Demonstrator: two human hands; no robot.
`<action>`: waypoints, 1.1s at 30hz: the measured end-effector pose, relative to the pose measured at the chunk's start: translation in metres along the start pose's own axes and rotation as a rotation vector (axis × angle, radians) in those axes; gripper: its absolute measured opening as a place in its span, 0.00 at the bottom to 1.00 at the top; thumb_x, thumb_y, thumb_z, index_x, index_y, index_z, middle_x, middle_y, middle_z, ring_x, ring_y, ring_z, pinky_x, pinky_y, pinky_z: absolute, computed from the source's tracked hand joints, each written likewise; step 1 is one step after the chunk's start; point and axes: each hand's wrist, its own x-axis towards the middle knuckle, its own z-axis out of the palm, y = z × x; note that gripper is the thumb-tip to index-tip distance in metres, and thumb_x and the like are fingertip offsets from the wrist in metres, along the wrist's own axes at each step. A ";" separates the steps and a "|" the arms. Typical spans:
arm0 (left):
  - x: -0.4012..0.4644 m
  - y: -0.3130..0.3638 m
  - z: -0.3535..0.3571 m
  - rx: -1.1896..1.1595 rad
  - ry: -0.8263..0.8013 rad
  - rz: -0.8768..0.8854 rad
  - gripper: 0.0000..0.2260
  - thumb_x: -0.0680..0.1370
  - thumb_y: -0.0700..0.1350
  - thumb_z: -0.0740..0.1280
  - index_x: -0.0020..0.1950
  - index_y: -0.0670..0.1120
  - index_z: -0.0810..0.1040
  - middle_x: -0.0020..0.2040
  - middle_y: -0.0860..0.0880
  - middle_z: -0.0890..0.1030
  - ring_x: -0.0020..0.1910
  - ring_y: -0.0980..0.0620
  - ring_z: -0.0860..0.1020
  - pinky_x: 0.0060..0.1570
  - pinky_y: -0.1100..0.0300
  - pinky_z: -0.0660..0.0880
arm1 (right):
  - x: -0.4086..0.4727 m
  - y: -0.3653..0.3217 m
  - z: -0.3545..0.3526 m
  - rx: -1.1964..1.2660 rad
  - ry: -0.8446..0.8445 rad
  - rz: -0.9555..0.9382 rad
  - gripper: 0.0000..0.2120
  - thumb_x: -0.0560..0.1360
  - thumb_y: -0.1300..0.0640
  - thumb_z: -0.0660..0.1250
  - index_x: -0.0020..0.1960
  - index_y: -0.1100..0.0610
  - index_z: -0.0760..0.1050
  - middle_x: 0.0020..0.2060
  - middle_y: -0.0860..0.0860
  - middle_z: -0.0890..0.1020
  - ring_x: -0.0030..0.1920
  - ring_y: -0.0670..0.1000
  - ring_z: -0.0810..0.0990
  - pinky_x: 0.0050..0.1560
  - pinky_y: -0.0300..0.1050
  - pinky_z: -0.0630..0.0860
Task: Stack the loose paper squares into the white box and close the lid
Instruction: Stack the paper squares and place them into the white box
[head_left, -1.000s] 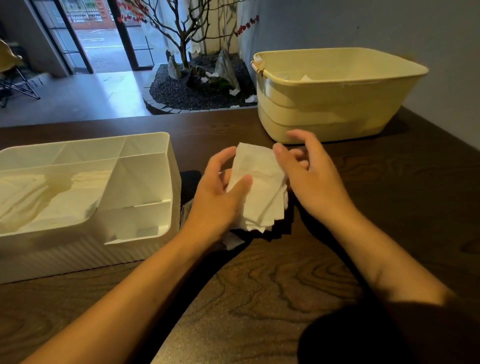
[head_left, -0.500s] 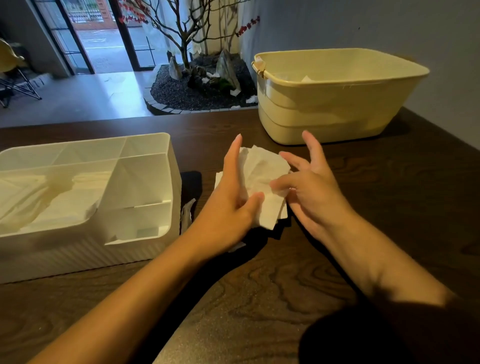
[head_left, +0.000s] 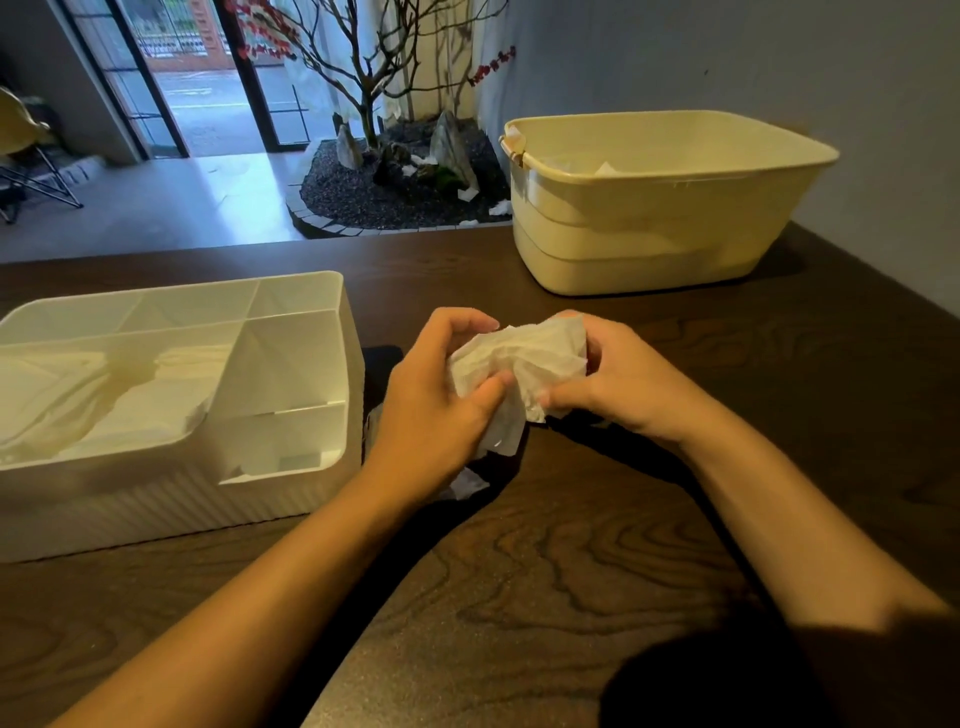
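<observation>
While both hands curl inward, each grip — left hand (head_left: 434, 395), right hand (head_left: 618, 382) — clutches the paper squares (head_left: 524, 364) between them.

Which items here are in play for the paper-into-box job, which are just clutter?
In play:
- paper squares, held by left hand and right hand
- white box, open
- stray paper scrap on the table

Clutter:
- yellow tub
- wooden table

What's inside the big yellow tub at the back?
Only a small white paper scrap peeks above the near rim of the yellow tub. The tub's wall hides the bottom, so anything else inside cannot be seen.
</observation>
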 end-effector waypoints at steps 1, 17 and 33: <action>-0.003 0.000 0.003 -0.049 -0.005 -0.046 0.18 0.75 0.36 0.73 0.61 0.48 0.73 0.54 0.57 0.79 0.54 0.61 0.79 0.49 0.69 0.75 | 0.000 0.001 0.002 -0.024 -0.001 0.003 0.25 0.67 0.73 0.73 0.59 0.56 0.75 0.49 0.52 0.80 0.37 0.44 0.79 0.36 0.40 0.77; 0.000 -0.006 0.007 -0.292 -0.116 -0.237 0.24 0.76 0.30 0.66 0.64 0.51 0.64 0.57 0.50 0.73 0.48 0.64 0.77 0.46 0.68 0.75 | -0.001 0.003 0.003 -0.341 -0.020 -0.005 0.18 0.71 0.63 0.71 0.54 0.47 0.70 0.43 0.50 0.80 0.36 0.48 0.78 0.33 0.45 0.72; 0.012 -0.003 -0.008 0.055 -0.009 -0.158 0.10 0.75 0.50 0.69 0.55 0.52 0.82 0.48 0.55 0.85 0.47 0.55 0.82 0.48 0.54 0.78 | 0.005 -0.002 -0.001 0.219 0.291 -0.097 0.09 0.77 0.66 0.69 0.52 0.53 0.79 0.43 0.51 0.84 0.44 0.49 0.80 0.46 0.51 0.79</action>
